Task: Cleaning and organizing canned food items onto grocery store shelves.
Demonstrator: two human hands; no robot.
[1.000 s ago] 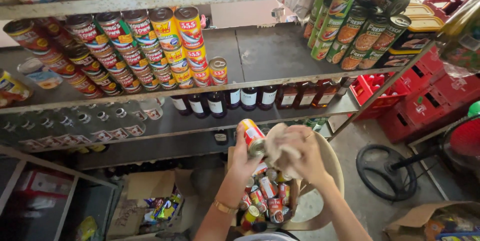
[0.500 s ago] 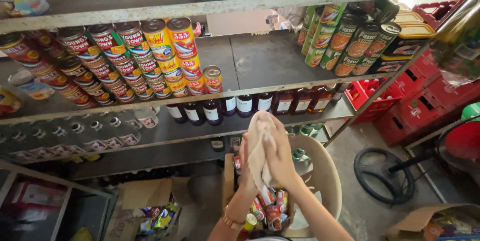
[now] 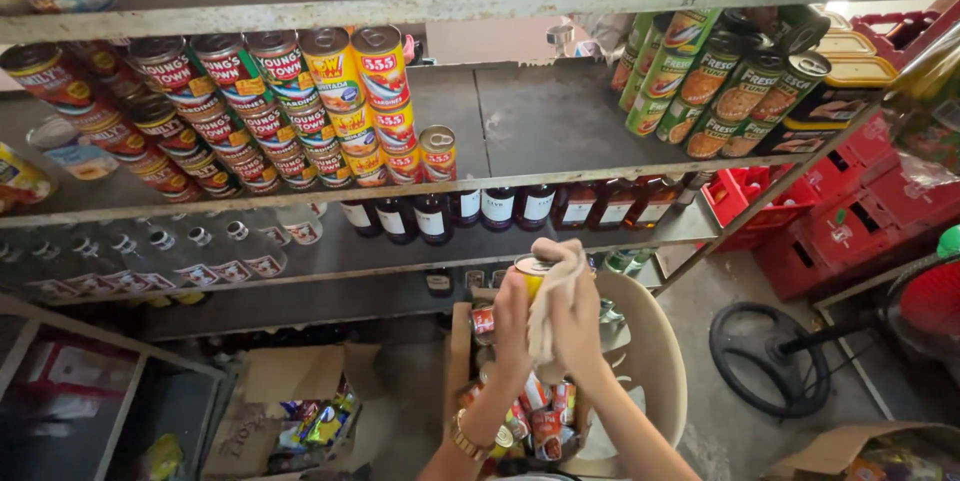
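My left hand (image 3: 512, 319): clamped around the can (image 3: 531, 271), above the basket (image 3: 655, 361)
My right hand (image 3: 578, 316): presses the cloth (image 3: 556, 281) against that can

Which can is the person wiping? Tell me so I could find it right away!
Find the long metal shelf with rows of cans, then look below its middle to the two raised hands. The left hand grips a small can while the right hand presses a pale cloth on it. It is the only can in the air, above the cans in the box.
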